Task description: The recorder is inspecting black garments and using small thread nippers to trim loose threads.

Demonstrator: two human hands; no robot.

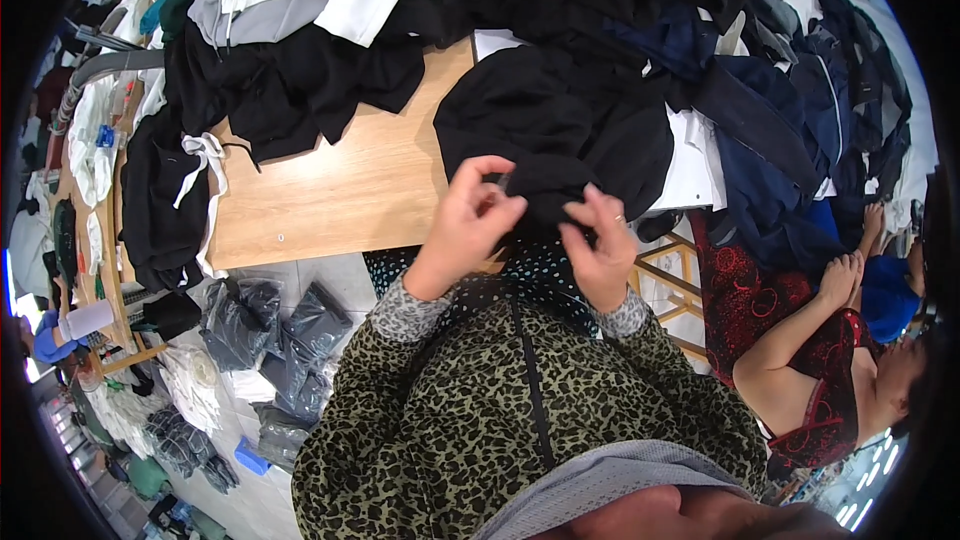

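Observation:
A black garment point(560, 120) lies bunched at the table's near edge, in front of my body. Over its near left part is my left hand point(470, 228), its fingers curled in toward the thumb. A small greyish thing seems to show at those fingertips, too blurred to name. My right hand point(603, 248) hovers above the garment's near right part, fingers bent and slightly smeared, a ring on one of them. Thumb and fingers of that hand stand apart, and I see nothing between them.
Black clothes point(300, 80) and grey shorts point(262, 10) cover the wooden table's point(330, 195) far side. Navy garments point(760, 130) heap up at right, beside a seated person in a red-patterned top point(760, 290). Plastic-wrapped packs point(300, 340) lie on the floor at left.

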